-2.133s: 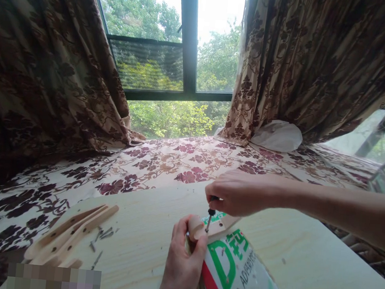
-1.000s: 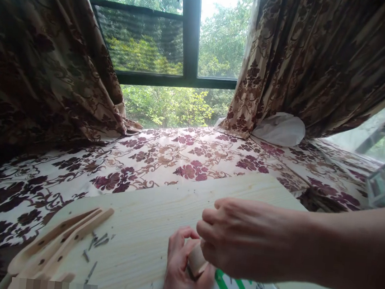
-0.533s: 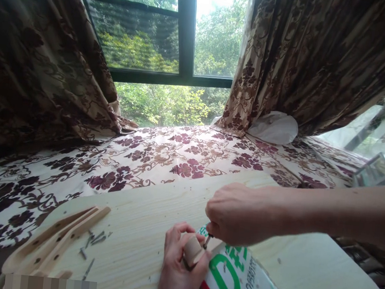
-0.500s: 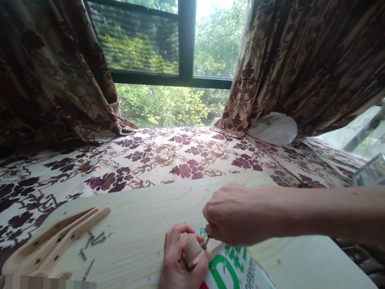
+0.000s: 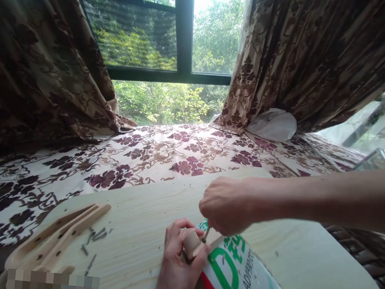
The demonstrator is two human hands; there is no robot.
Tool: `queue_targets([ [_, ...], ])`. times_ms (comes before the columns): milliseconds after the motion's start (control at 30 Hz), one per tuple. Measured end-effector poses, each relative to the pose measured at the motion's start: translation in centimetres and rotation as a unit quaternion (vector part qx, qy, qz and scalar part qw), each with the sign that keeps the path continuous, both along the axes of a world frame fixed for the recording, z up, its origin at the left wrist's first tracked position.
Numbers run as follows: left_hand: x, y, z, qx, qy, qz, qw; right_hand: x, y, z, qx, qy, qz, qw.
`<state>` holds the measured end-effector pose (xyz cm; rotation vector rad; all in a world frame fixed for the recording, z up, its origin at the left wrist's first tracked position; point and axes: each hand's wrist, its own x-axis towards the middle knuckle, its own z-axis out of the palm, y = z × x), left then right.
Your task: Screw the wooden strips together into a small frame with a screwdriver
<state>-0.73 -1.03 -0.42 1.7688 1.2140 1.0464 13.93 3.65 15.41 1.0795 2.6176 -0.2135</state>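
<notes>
Thin-shafted tool set against wood, beside the printed box.
The rounded wooden piece [image 5: 192, 241] is pinched between the thumb and fingers of the left hand [image 5: 181, 264], at the printed box's [image 5: 247, 279] far left edge; the fingers of the right hand [image 5: 225, 206] are curled around the tool [image 5: 207, 233], its handle hidden; screw-turning is judged to be in hand, and a steady grip and an aligned shaft are called for; loose screws [image 5: 99, 235] and slender wooden parts [image 5: 68, 237] are laid left of the box, on the pale board [image 5: 131, 247]; beyond it, floral cloth [image 5: 150, 158] is spread below the curtained window [image 5: 185, 39].
</notes>
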Motion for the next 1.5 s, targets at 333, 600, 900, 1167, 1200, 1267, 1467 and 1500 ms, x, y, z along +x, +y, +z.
queue_targets([
  [333, 0.0, -0.4, 0.1, -0.026, -0.031, -0.035, 0.999, 7.8, -1.7, -2.4, -0.023, 0.188, -0.207, 0.96],
  [600, 0.3, -0.9, 0.6, -0.092, -0.065, -0.055, 0.992, 11.3, -3.5, -10.8, 0.041, 0.418, -0.421, 0.804],
  [900, 0.2, -0.3, 1.2, -0.109, -0.044, -0.077, 0.99, 7.5, -4.2, -12.2, -0.13, 0.579, -0.463, 0.659],
  [1167, 0.2, -0.2, 1.3, -0.125, -0.038, -0.08, 0.988, 7.8, -4.4, -11.9, -0.081, 0.561, -0.442, 0.695],
  [1200, 0.2, -0.2, 1.3, -0.126, -0.039, -0.08, 0.988, 7.8, -4.5, -12.0, -0.086, 0.57, -0.444, 0.686],
  [1267, 0.2, 0.0, 1.2, -0.13, -0.043, -0.079, 0.987, 7.5, -4.6, -12.3, -0.093, 0.594, -0.456, 0.656],
  [1467, -0.1, 1.3, 0.9, -0.153, -0.07, -0.037, 0.985, 6.8, -4.4, -12.7, -0.048, 0.626, -0.477, 0.615],
  [1500, -0.2, 1.3, 0.8, -0.153, -0.079, -0.031, 0.985, 6.8, -4.3, -12.6, -0.042, 0.616, -0.472, 0.629],
])
